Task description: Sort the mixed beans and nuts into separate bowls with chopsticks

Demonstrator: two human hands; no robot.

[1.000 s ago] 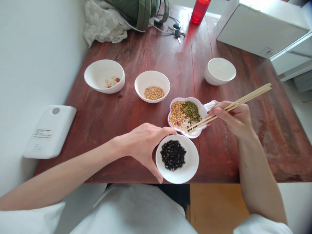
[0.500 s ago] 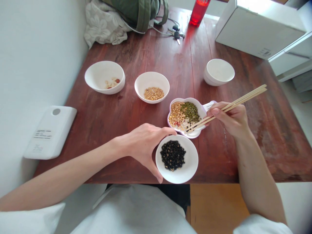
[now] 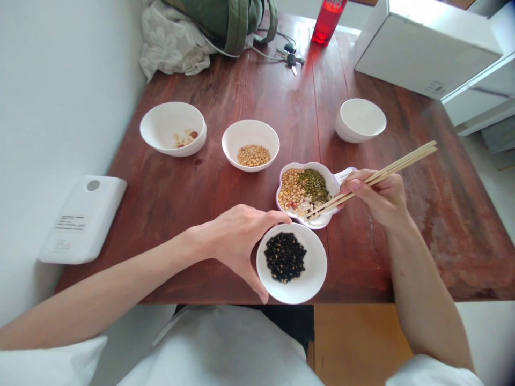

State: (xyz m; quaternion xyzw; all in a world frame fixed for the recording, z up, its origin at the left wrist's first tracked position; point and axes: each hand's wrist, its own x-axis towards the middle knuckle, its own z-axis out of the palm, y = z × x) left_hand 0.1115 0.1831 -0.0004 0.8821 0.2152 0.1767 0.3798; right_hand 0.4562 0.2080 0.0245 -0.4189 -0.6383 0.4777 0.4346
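Observation:
My left hand point(image 3: 243, 244) curves around the left side of a white bowl point(image 3: 316, 273), thumb and fingers gripping its rim. Black beans point(image 3: 285, 257) lie in that bowl, near the table's front edge. In my right hand point(image 3: 378, 198) is a pair of chopsticks point(image 3: 398, 163), their tips down in a flower-shaped dish point(image 3: 278, 201) with a purple rim. Yellow soybeans point(image 3: 292, 185), green mung beans point(image 3: 314, 185) and a few peanuts point(image 3: 308, 205) fill parts of this dish. Whether the tips pinch anything is too small to tell.
Behind stand a bowl of soybeans point(image 3: 250, 131), a bowl with peanuts point(image 3: 161, 126) and another white bowl point(image 3: 361, 120). A white power bank-like device point(image 3: 84, 220) lies left. Keys point(image 3: 290, 56), a red bottle point(image 3: 328, 24), a green bag point(image 3: 217, 21) and a white box point(image 3: 422, 53) are farther back.
Almost nothing differs. The chopsticks' tips have shifted very slightly left within the dish; my left hand stays on the bowl.

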